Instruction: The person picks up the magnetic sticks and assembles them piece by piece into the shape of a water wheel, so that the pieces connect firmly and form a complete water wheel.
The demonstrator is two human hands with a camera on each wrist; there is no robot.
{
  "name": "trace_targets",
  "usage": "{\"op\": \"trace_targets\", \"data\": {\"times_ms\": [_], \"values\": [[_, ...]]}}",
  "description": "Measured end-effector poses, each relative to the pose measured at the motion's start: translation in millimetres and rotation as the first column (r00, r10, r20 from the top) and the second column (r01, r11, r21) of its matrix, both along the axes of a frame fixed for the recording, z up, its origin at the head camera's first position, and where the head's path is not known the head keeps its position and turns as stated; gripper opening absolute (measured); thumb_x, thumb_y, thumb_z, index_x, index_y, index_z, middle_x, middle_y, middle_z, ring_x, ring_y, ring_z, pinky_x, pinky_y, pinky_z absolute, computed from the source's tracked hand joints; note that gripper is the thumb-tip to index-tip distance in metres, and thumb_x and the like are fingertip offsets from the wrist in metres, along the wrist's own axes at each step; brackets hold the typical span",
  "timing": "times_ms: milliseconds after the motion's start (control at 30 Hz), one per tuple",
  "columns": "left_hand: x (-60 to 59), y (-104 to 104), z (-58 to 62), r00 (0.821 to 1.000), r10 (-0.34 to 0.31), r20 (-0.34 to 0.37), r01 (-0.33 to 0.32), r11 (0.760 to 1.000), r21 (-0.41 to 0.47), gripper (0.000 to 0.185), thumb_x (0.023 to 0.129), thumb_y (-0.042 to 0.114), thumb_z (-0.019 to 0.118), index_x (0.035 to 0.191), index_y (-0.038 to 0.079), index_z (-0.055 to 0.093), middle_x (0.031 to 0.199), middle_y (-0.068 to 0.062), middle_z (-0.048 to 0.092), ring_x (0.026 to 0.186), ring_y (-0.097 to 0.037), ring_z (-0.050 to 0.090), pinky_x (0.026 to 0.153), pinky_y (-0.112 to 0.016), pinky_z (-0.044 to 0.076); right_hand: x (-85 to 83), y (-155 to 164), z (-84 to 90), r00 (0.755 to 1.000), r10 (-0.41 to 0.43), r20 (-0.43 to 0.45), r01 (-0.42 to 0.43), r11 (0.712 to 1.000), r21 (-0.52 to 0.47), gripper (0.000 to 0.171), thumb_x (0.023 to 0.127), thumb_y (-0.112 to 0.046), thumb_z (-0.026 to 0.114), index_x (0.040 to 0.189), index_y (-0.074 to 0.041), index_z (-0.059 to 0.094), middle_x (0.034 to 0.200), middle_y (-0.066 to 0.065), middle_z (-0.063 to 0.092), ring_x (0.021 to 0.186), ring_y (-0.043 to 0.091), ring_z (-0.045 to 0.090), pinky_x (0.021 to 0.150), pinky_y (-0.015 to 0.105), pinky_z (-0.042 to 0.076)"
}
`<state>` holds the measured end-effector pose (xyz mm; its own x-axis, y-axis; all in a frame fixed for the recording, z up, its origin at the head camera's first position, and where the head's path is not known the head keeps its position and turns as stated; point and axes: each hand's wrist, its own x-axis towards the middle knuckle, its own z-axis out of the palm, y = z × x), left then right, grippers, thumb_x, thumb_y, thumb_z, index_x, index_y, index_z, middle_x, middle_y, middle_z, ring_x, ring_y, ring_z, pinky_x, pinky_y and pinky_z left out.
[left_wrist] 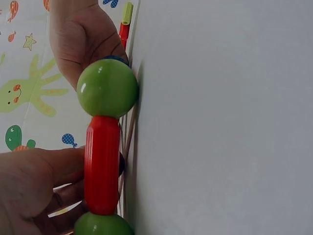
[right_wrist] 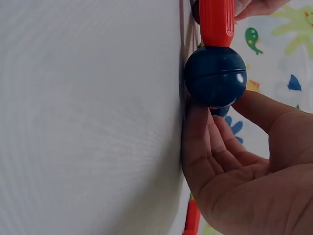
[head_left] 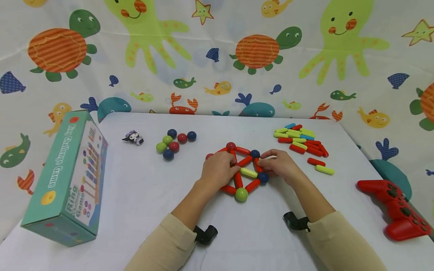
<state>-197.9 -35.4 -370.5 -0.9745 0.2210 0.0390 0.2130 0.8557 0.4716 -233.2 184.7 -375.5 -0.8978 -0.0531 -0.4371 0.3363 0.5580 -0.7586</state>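
Observation:
A flat ball-and-rod frame (head_left: 238, 182) of red rods lies on the white table. Its corners carry a green ball (head_left: 241, 194), two blue balls and a red ball (head_left: 231, 145). A yellow rod (head_left: 248, 172) runs from the lower blue ball (head_left: 263, 178) toward the middle. My left hand (head_left: 218, 167) covers the frame's left part, thumb and fingers gripping it near the middle; the exact piece is hidden. At the right edge, my right hand (head_left: 279, 163) pinches the frame beside the upper blue ball (head_left: 255, 154), its fingers partly behind the lower one in the right wrist view.
Loose balls (head_left: 174, 146) and a small figure (head_left: 133, 137) lie at the back left, near a teal game box (head_left: 64, 180). Loose red, yellow and blue rods (head_left: 301, 139) are piled at the back right. A red game controller (head_left: 395, 210) sits at the right edge.

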Motion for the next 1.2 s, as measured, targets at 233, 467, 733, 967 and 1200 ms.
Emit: {"op": "trace_targets", "data": {"times_ms": [233,467,733,967,1200], "values": [[-0.5,-4,-0.2,1.0,-0.02,0.01,0.02,0.999,0.025,0.017,0.093,0.027,0.079,0.101,0.012,0.08,0.08,0.002,0.068,0.079,-0.014,0.06,0.067,-0.024,0.051,2.2,6,3.3,0.992,0.095,-0.083,-0.093,0.995,0.034,0.044,0.101,-0.032,0.066,0.137,-0.007,0.058,0.128,0.017,0.067,0.108,0.026,0.067,0.087,0.028,0.059],[-2.7,-3,-1.4,1.0,-0.008,-0.01,0.008,1.0,0.022,0.02,0.093,0.027,0.079,0.107,0.013,0.08,0.083,0.002,0.07,0.08,-0.014,0.061,0.067,-0.024,0.052,10.4,53,15.6,0.961,0.12,-0.251,-0.1,0.991,0.089,0.041,0.104,-0.03,0.063,0.136,-0.005,0.062,0.124,0.02,0.068,0.105,0.029,0.067,0.079,0.024,0.059],[-2.5,-8,-3.9,0.997,-0.037,-0.064,0.037,0.999,-0.014,0.027,0.094,0.026,0.077,0.117,0.012,0.079,0.09,-0.001,0.073,0.083,-0.014,0.061,0.071,-0.024,0.054,27.7,118,11.3,0.924,0.061,-0.377,0.059,0.952,0.3,0.04,0.104,-0.03,0.061,0.134,-0.004,0.063,0.125,0.024,0.063,0.11,0.036,0.057,0.07,0.021,0.054],[-4.0,-28,-3.4,0.996,0.006,-0.087,-0.004,1.0,0.031,0.027,0.094,0.025,0.077,0.118,0.013,0.079,0.096,-0.003,0.071,0.089,-0.018,0.061,0.077,-0.03,0.056,28.4,155,17.6,0.942,0.228,-0.245,-0.047,0.815,0.577,0.037,0.096,-0.013,0.067,0.129,0.004,0.064,0.122,0.033,0.06,0.111,0.05,0.051,0.076,0.044,0.06],[-8.2,-49,-7.2,0.992,0.121,-0.044,-0.112,0.98,0.162,0.035,0.094,0.022,0.075,0.128,0.013,0.073,0.111,-0.008,0.065,0.096,-0.022,0.061,0.083,-0.034,0.059,22.3,152,13.8,0.931,0.328,-0.158,-0.183,0.798,0.575,0.045,0.09,-0.014,0.075,0.129,0.005,0.064,0.112,0.026,0.065,0.104,0.042,0.057,0.076,0.042,0.061]]}}
